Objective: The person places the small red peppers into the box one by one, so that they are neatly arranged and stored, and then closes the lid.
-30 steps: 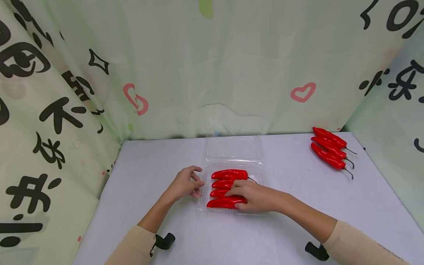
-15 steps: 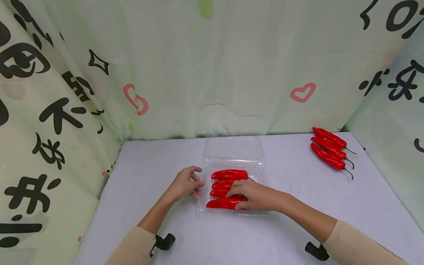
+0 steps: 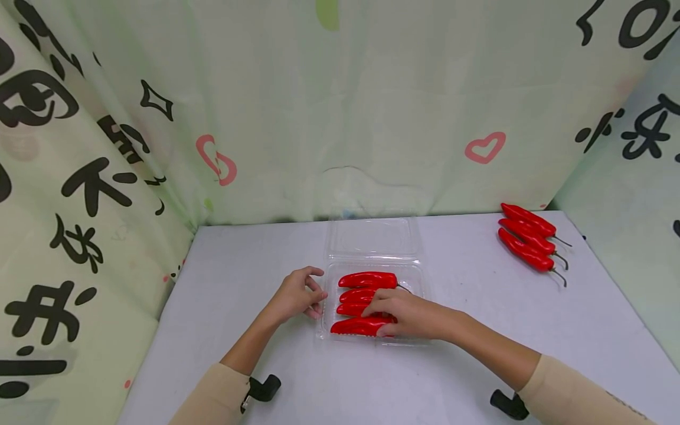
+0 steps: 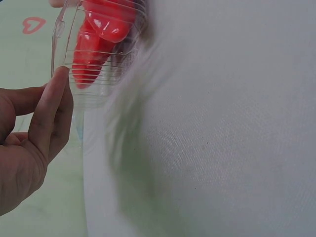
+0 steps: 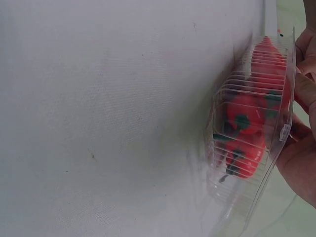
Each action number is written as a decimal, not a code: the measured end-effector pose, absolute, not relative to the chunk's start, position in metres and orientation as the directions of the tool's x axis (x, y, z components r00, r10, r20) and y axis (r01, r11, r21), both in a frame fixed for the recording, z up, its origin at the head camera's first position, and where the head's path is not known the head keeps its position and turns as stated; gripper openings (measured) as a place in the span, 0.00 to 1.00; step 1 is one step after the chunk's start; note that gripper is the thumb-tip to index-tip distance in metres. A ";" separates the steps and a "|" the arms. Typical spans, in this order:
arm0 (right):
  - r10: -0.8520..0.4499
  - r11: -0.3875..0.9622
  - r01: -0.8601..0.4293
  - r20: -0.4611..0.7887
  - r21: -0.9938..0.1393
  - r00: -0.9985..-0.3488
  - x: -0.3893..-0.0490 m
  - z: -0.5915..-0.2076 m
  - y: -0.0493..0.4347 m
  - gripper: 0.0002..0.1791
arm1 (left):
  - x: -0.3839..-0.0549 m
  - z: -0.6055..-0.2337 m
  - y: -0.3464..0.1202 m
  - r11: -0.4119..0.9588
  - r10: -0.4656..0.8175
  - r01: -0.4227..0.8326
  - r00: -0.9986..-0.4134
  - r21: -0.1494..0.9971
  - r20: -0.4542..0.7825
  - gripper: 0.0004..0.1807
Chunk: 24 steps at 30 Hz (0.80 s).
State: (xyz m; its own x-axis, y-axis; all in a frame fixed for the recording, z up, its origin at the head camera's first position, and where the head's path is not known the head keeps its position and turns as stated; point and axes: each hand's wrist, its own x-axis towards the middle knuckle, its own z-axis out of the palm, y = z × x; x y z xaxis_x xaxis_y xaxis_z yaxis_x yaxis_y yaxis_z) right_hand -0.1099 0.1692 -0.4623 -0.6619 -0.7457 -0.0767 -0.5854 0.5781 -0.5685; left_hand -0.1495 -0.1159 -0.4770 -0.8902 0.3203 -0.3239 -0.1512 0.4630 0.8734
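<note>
From the head, the right hand [image 3: 408, 313] pinches the nearest red pepper [image 3: 355, 326] inside the clear box [image 3: 413, 275]; the left hand [image 3: 299, 293], fingers relaxed, touches its left rim. The left wrist view shows no clamping there, so a tug might slide the box. In the right wrist view, stems [image 5: 242, 120] beside its right wall could snag.

The peppers [image 3: 368, 279] are glossy red with dark green stems [image 5: 242, 121], the container [image 3: 374, 238] clear with ribbed walls, the tabletop [image 3: 478, 277] white, the curtain [image 3: 345, 106] pale green with black characters [image 3: 92, 195] and coral-pink hearts [image 3: 484, 161], the sleeves [image 3: 215, 395] beige.
</note>
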 end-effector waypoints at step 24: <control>-0.730 0.585 -0.564 -0.075 -0.583 -0.679 -0.106 -0.464 0.171 0.22 | -0.149 -0.477 -0.116 0.456 0.318 -0.151 -0.893 0.877 -0.319 0.29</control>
State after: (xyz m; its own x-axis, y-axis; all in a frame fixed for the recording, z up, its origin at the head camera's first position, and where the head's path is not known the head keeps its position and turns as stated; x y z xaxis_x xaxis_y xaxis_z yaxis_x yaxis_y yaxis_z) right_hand -0.1064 0.1714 -0.4645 -0.6793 -0.7301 -0.0745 -0.5643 0.5846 -0.5829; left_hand -0.1489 -0.1163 -0.4768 -0.8926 0.3184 -0.3192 -0.1510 0.4560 0.8771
